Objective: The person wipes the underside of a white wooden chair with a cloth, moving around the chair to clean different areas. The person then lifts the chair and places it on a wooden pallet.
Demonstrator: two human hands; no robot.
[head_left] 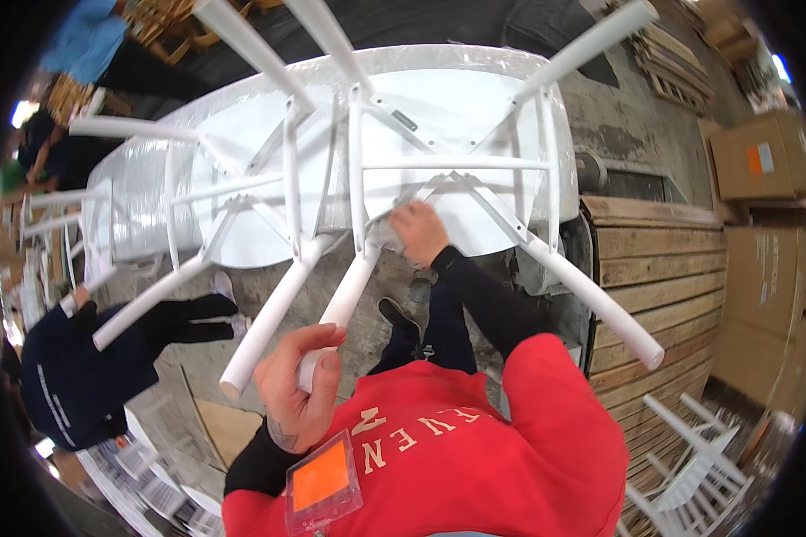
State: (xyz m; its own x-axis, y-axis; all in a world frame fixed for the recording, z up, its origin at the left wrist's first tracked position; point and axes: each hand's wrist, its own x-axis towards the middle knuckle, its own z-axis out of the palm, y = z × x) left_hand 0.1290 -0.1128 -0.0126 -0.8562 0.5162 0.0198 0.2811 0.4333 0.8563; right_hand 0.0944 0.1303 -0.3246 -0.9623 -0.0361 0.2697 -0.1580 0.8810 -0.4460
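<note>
Floor (363, 347) shows nearside of seat (439, 98) edge, my left grip (288, 394) curled round near end of leg (349, 291), right grip (421, 234) farther, hold unclear.

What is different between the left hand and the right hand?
Place: the left hand is at the free end of the white chair leg; the right hand is near its other end. Pose: the left hand's thumb and fingers curl around the leg; the right hand shows its back. Wrist: the left hand's is bare; the right hand's is covered. Both are ungloved.
</note>
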